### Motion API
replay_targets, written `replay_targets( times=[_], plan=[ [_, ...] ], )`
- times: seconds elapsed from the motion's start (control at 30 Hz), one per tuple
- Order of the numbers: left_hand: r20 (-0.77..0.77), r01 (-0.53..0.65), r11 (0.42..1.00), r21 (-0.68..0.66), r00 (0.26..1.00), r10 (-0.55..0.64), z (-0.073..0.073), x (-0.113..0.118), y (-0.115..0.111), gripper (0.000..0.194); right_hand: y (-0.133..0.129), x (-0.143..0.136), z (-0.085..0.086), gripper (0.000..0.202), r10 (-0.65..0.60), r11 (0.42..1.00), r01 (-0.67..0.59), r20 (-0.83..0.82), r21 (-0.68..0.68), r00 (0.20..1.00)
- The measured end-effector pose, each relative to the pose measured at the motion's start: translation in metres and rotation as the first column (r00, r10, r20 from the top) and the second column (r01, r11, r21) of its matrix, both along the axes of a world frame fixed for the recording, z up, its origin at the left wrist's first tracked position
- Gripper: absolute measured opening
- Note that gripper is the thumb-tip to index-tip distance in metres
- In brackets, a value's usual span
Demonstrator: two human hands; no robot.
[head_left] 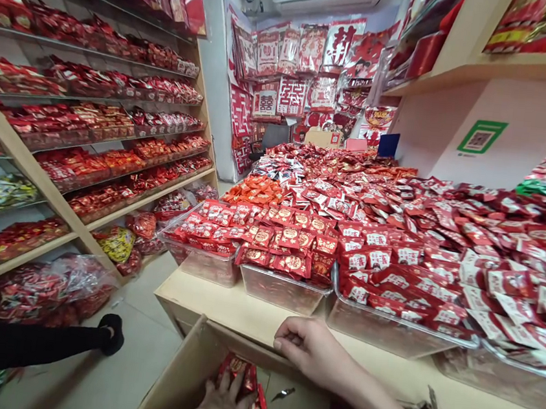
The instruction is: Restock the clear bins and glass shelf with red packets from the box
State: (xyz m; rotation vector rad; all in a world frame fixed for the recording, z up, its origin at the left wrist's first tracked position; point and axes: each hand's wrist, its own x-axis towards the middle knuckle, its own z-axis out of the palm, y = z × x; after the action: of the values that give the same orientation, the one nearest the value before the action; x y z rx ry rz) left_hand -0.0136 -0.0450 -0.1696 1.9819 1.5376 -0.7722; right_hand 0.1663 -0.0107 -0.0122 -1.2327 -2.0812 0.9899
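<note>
My left hand point(226, 400) reaches down into a cardboard box point(177, 376). Its fingers are spread over small red candy packets point(257, 399) on the box floor, touching them. Above the box's far wall is my right hand point(304, 346), its fingers curled in. Whatever is inside those fingers, if anything, is hidden. A small shiny wrapper-like piece point(283, 394) lies in the box to the right of my left hand. More red packets are partly visible under my right forearm. Just beyond my right hand stands a clear plastic bin point(283, 290) filled with red packets.
A wooden counter point(185, 296) carries several clear bins and a wide heap of red packets point(400, 198). Shelves of packets point(81, 119) line the left wall. Filled plastic bags point(49, 288) sit on the floor, and a person's black-clad leg point(28, 348) extends at lower left.
</note>
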Motion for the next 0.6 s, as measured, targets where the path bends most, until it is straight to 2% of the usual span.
replay_targets(
  times=[0.07,0.1,0.17,0.23,0.37,0.47,0.6],
  plan=[
    [-0.123,-0.035,0.999,-0.032,0.992,0.031,-0.007,0.007,0.004,0.103,-0.001,0.0,-0.005,0.014,0.017,1.0,-0.017,0.038,-0.001,0.999],
    [-0.125,-0.034,0.999,-0.022,0.992,0.031,-0.008,0.008,0.005,0.109,-0.001,0.0,-0.006,0.014,0.023,1.0,-0.023,0.056,0.004,0.998],
    [-0.071,-0.01,1.0,0.004,0.997,0.011,-0.008,0.003,0.005,0.108,-0.002,0.001,-0.009,0.014,0.034,0.999,-0.035,0.084,0.016,0.996],
    [0.003,0.039,0.999,0.035,0.999,-0.039,-0.008,-0.005,0.002,0.096,-0.001,0.002,-0.01,0.014,0.048,0.999,-0.05,0.105,0.016,0.993],
    [0.133,0.136,0.985,0.11,0.98,-0.15,-0.005,-0.017,0.002,0.051,0.0,0.004,-0.01,0.014,0.065,0.998,-0.062,0.131,-0.032,0.989],
    [0.254,0.132,0.98,0.147,0.953,-0.167,0.0,-0.019,0.006,0.04,0.001,0.005,-0.01,0.014,0.078,0.995,-0.069,0.132,-0.066,0.988],
    [0.4,0.064,0.974,0.215,0.904,-0.148,0.008,-0.018,0.016,0.034,0.001,0.004,-0.009,0.014,0.074,0.996,-0.066,0.126,-0.067,0.989]
  ],
)
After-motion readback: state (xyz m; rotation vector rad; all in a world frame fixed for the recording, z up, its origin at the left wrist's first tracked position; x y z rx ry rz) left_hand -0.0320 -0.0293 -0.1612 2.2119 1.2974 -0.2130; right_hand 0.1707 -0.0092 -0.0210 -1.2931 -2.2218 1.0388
